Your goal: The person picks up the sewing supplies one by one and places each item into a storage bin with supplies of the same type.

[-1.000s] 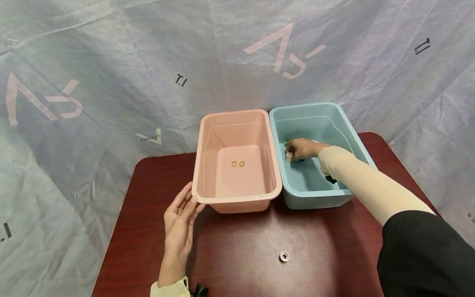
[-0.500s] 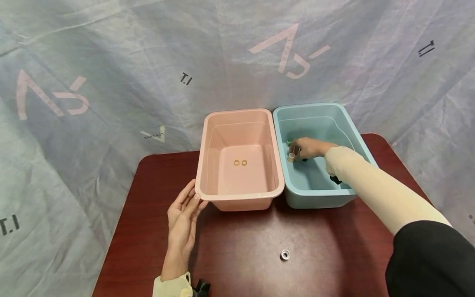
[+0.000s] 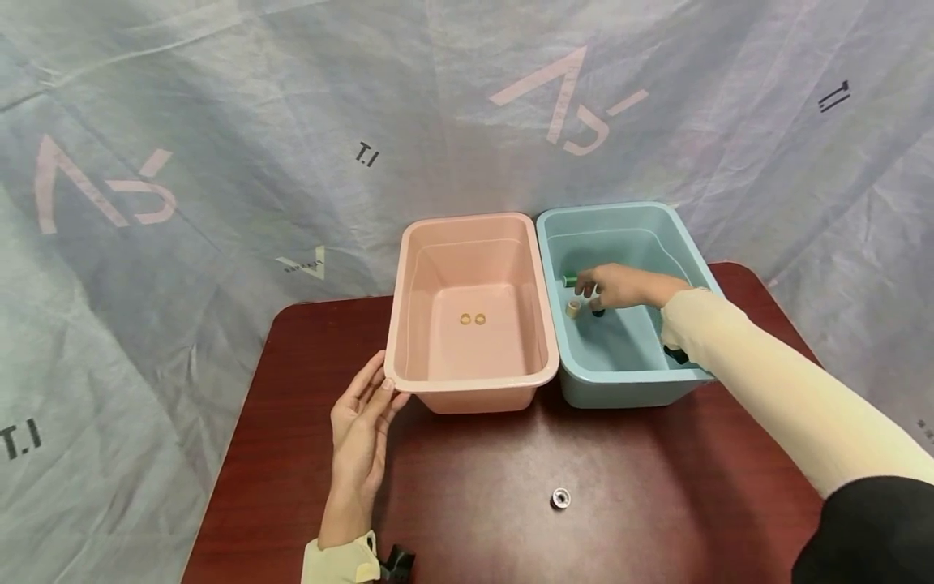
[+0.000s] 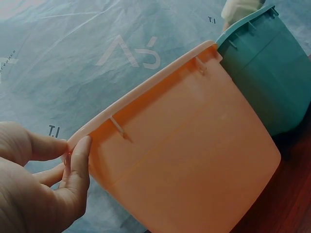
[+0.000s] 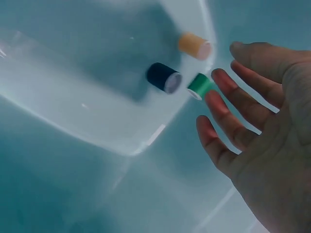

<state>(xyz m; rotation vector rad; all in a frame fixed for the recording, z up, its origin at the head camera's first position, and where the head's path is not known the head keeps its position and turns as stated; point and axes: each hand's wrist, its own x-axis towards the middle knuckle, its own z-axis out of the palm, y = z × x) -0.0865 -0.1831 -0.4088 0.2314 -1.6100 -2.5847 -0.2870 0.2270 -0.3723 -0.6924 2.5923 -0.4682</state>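
Observation:
My right hand point(image 3: 616, 285) hovers inside the blue basin point(image 3: 627, 378), fingers spread and holding nothing. Near its fingertips are a green thread spool point(image 3: 569, 280), a tan-orange spool point(image 3: 573, 309) and a dark blue spool point(image 3: 598, 312). In the right wrist view the orange spool point(image 5: 193, 45), navy spool point(image 5: 163, 77) and green spool point(image 5: 199, 86) lie close together, just beyond the fingers. My left hand point(image 3: 357, 438) pinches the front left rim corner of the pink basin point(image 3: 467, 385); the left wrist view shows the thumb and fingers at that rim point(image 4: 77, 138).
Two small yellow rings point(image 3: 473, 319) lie on the pink basin's floor. A small silver-white round piece with a dark centre point(image 3: 560, 498) sits on the dark red table point(image 3: 474, 487). The basins stand side by side before a grey cloth backdrop point(image 3: 292, 122).
My right hand has drawn back to the right from the tan-orange spool, its fingers opening. More of the green spool shows. My left hand stays at the pink basin's corner.

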